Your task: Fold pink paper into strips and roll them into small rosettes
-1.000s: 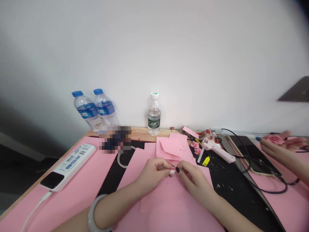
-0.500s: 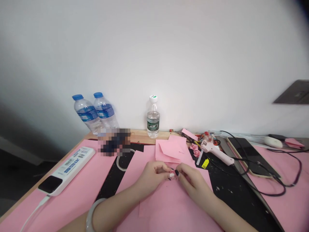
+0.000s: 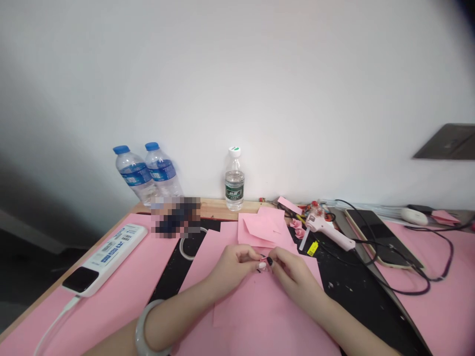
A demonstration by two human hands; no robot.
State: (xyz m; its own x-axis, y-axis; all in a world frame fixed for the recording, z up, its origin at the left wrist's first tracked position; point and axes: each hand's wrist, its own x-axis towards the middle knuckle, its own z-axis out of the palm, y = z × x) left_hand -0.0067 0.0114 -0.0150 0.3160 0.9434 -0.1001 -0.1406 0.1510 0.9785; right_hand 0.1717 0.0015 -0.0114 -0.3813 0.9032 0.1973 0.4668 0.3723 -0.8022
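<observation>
The grip is a fine pinch on both sides: the left hand [image 3: 233, 267] and the right hand [image 3: 295, 272] meet fingertip to fingertip, nearly closed, on a small curled piece of pink paper [image 3: 263, 260] held between them, mostly hidden by the fingers. Both forearms slant inward from the near edge, knuckles up, fingers bent; a smooth, pale, rounded bangle [image 3: 140, 332] circles the left forearm. From where I stand, the little piece is just above broad, flat sheets of matte pink paper [image 3: 260, 309] overlapping on a black mat [image 3: 356, 291] flecked with pale scraps. Just beyond the hands lies a creased stack of smaller pink paper squares [image 3: 260, 228], and beside it two pink paper rosettes [image 3: 298, 229] with curled petals. Further right rests a pale pink plastic glue gun [image 3: 332, 234], and a clear, ribbed plastic bottle [image 3: 234, 185] stands upright on the wooden worktop [image 3: 217, 203].
</observation>
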